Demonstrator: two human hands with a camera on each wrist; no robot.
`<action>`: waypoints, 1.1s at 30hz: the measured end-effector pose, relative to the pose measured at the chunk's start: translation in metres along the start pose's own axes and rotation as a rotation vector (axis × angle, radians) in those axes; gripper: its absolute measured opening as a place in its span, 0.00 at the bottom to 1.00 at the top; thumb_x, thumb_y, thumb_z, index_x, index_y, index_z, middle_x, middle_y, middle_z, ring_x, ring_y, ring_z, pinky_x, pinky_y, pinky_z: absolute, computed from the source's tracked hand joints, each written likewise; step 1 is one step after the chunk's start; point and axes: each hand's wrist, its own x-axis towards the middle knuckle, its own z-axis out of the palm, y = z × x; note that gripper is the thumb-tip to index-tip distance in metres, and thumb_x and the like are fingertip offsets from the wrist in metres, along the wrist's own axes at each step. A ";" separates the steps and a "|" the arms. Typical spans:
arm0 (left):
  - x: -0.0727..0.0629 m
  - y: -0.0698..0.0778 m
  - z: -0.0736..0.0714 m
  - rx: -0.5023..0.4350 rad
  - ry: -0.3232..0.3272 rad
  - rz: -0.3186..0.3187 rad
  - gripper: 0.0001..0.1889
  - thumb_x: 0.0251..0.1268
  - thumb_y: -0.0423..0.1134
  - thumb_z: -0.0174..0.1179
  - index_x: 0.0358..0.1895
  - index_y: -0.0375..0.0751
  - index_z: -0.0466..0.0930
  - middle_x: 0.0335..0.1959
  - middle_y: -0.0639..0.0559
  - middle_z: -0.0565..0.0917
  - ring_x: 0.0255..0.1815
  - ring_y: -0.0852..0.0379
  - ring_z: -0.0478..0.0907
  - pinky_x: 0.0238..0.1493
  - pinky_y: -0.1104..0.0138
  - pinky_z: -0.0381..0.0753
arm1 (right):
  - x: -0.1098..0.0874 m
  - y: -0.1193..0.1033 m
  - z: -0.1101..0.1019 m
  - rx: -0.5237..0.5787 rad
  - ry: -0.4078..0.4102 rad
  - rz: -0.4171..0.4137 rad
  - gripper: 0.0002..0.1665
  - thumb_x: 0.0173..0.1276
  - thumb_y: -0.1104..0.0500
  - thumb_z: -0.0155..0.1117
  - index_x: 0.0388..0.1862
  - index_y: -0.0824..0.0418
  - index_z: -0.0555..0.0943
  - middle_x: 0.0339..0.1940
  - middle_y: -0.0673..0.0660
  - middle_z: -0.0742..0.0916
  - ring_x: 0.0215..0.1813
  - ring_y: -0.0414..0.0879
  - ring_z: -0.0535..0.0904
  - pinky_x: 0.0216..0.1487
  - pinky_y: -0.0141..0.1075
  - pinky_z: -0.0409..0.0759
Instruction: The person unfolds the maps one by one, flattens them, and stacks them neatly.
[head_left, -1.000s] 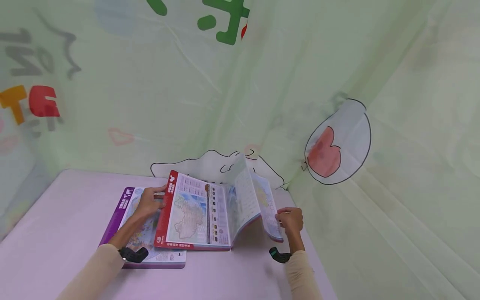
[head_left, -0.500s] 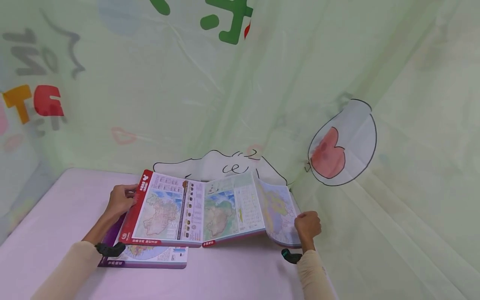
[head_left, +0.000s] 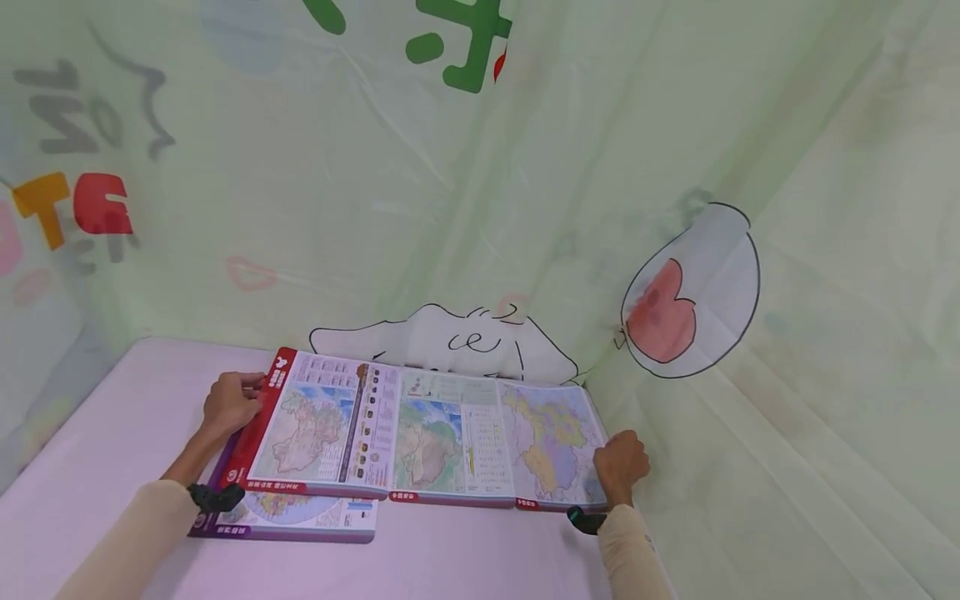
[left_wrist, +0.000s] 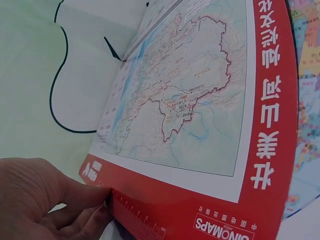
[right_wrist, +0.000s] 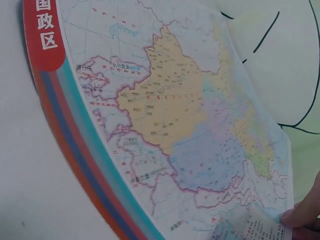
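A red-bordered folding map (head_left: 427, 433) is spread out in three panels, each printed with a map. The left hand (head_left: 232, 404) pinches its red left edge; in the left wrist view the thumb (left_wrist: 80, 195) lies on top of the red border (left_wrist: 150, 202), with the fingers under it. The right hand (head_left: 622, 462) grips the far right edge, and only its fingertips (right_wrist: 302, 212) show at a corner in the right wrist view. Under the red map's left part lies a purple-bordered map (head_left: 300, 521), mostly covered.
Both maps are on a pale pink tabletop (head_left: 465, 558). Behind it and on the right hangs a light green printed curtain (head_left: 375, 208), close to the map's back and right edges.
The red map's folded panels have opened out to the right and come down nearly flat. The left hand has moved left with its edge, and the right hand has moved right and lower.
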 end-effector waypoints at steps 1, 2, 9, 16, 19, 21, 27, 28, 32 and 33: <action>-0.001 0.000 0.000 0.008 0.008 -0.005 0.29 0.71 0.28 0.63 0.72 0.16 0.71 0.64 0.17 0.81 0.56 0.22 0.85 0.51 0.39 0.89 | 0.000 0.001 0.001 -0.004 -0.003 -0.003 0.10 0.57 0.67 0.61 0.34 0.74 0.81 0.38 0.77 0.89 0.42 0.76 0.86 0.40 0.64 0.79; -0.001 0.001 0.000 0.015 0.016 -0.009 0.30 0.71 0.28 0.63 0.73 0.16 0.71 0.64 0.17 0.81 0.56 0.22 0.85 0.52 0.38 0.89 | 0.001 0.003 0.003 -0.009 -0.007 -0.003 0.10 0.58 0.67 0.60 0.35 0.74 0.81 0.38 0.77 0.89 0.43 0.76 0.86 0.41 0.64 0.79; -0.006 0.002 0.005 0.134 0.129 0.046 0.30 0.66 0.29 0.66 0.72 0.20 0.75 0.61 0.21 0.84 0.54 0.23 0.87 0.53 0.37 0.84 | -0.007 0.009 0.014 0.001 0.004 0.018 0.08 0.57 0.68 0.59 0.32 0.74 0.81 0.37 0.77 0.89 0.41 0.76 0.87 0.37 0.64 0.79; -0.005 -0.009 0.012 0.208 0.197 0.094 0.30 0.63 0.29 0.69 0.69 0.24 0.77 0.60 0.23 0.86 0.54 0.25 0.85 0.52 0.37 0.83 | -0.009 0.019 0.028 0.017 0.041 0.052 0.11 0.60 0.68 0.58 0.35 0.75 0.84 0.38 0.76 0.90 0.41 0.74 0.88 0.34 0.61 0.79; -0.002 -0.014 0.012 0.194 0.202 0.109 0.30 0.63 0.29 0.69 0.69 0.25 0.77 0.60 0.23 0.85 0.54 0.26 0.83 0.53 0.37 0.82 | -0.006 0.023 0.034 0.031 0.059 0.038 0.12 0.61 0.68 0.57 0.36 0.75 0.85 0.40 0.77 0.90 0.42 0.76 0.87 0.33 0.62 0.78; -0.001 -0.018 0.010 0.182 0.189 0.128 0.29 0.65 0.28 0.67 0.71 0.25 0.76 0.60 0.22 0.84 0.55 0.26 0.81 0.54 0.36 0.81 | -0.006 0.024 0.038 0.033 0.056 0.028 0.13 0.63 0.68 0.55 0.39 0.76 0.84 0.42 0.79 0.89 0.44 0.78 0.85 0.35 0.64 0.77; -0.004 -0.032 -0.002 0.231 0.050 0.271 0.29 0.74 0.28 0.60 0.76 0.27 0.70 0.74 0.24 0.73 0.71 0.24 0.69 0.67 0.28 0.71 | -0.029 -0.010 0.027 0.091 0.007 -0.079 0.20 0.79 0.62 0.59 0.62 0.75 0.82 0.58 0.81 0.85 0.59 0.79 0.79 0.58 0.70 0.74; -0.004 -0.036 -0.004 0.256 0.030 0.310 0.30 0.74 0.28 0.59 0.77 0.27 0.69 0.76 0.25 0.71 0.74 0.24 0.67 0.69 0.26 0.69 | -0.036 -0.021 0.023 0.116 -0.008 -0.138 0.22 0.80 0.61 0.60 0.65 0.74 0.82 0.60 0.80 0.85 0.62 0.79 0.78 0.62 0.71 0.73; -0.004 -0.048 -0.010 0.338 -0.012 0.419 0.32 0.76 0.31 0.59 0.80 0.26 0.67 0.80 0.27 0.69 0.80 0.24 0.62 0.73 0.25 0.64 | -0.080 -0.062 0.014 0.175 -0.107 -0.492 0.24 0.81 0.57 0.64 0.70 0.67 0.82 0.67 0.75 0.84 0.70 0.75 0.77 0.67 0.70 0.69; -0.004 -0.052 -0.011 0.355 -0.015 0.431 0.32 0.76 0.32 0.59 0.80 0.26 0.66 0.80 0.27 0.70 0.80 0.24 0.62 0.73 0.26 0.64 | -0.094 -0.071 0.015 0.179 -0.134 -0.583 0.24 0.81 0.57 0.64 0.71 0.65 0.82 0.69 0.73 0.84 0.71 0.73 0.77 0.67 0.69 0.69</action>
